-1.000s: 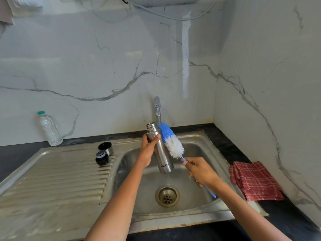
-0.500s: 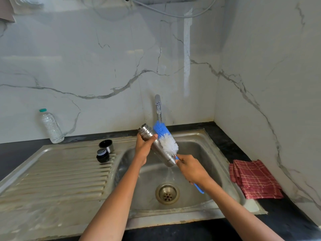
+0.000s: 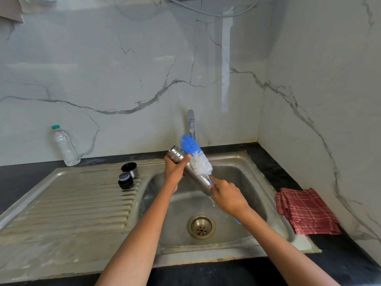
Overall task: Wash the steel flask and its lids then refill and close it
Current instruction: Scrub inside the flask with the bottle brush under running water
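Note:
My left hand [image 3: 174,169] grips the steel flask [image 3: 195,178] near its threaded mouth, holding it tilted over the sink basin [image 3: 243,176] with the mouth up and to the left. My right hand [image 3: 227,198] holds the blue handle of a bottle brush [image 3: 196,156], whose blue and white bristles lie against the flask's outer wall. Water runs from the tap [image 3: 191,120] onto the bristles. The steel cup lid [image 3: 129,169] and the black inner stopper [image 3: 125,181] stand on the drainboard [image 3: 72,203], left of the basin.
A clear plastic water bottle [image 3: 65,146] with a green cap stands on the dark counter by the back wall. A folded red checked cloth [image 3: 307,210] lies right of the sink. The drain [image 3: 201,226] sits at the basin's centre. Marble walls close the back and right.
The flask has tipped from nearly upright to a steep slant, mouth leftward. The brush has slid along its side, and my right hand has moved closer to the flask's base.

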Demonstrator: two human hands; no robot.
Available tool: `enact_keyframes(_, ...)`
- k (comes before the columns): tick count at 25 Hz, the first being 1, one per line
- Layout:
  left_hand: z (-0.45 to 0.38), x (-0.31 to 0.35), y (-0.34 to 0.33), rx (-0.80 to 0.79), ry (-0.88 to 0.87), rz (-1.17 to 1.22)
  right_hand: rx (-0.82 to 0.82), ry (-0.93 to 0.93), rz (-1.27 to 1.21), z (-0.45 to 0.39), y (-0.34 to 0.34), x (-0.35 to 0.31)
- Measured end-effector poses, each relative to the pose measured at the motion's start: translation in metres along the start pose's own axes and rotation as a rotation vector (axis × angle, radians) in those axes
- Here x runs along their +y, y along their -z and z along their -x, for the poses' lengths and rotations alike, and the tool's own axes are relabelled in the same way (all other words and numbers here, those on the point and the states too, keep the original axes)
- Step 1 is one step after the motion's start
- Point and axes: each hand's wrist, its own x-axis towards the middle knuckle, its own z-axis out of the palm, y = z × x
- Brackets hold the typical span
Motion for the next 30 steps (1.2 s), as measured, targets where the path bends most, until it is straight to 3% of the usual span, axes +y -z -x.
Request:
enact_keyframes(6,-0.009,0.005,0.007,0.14,-0.037,0.055,-0.082,-0.018,0.026,0.033,-0.015,0.019)
enact_keyframes(12,-0.001,0.002,0.016,0.107,-0.013,0.171,-0.041,-0.139,-0.108,0.013,-0.008,0.032)
enact_keyframes(18,0.009,-0.001,0.007,0.065,-0.046,0.151,0.032,-0.022,-0.176,0.017,-0.016,-0.008)
enact_keyframes(23,0.008,0.007,0.013,0.116,-0.055,0.253,-0.053,-0.19,-0.131,0.025,-0.012,0.025)
enact_keyframes(28,0.016,-0.003,0.006,0.137,-0.025,0.278,-0.021,-0.032,-0.13,0.023,-0.017,-0.006)
enact_keyframes(30,0.017,-0.001,0.005,0.159,-0.031,0.319,-0.021,-0.054,-0.083,0.027,-0.019,-0.001)
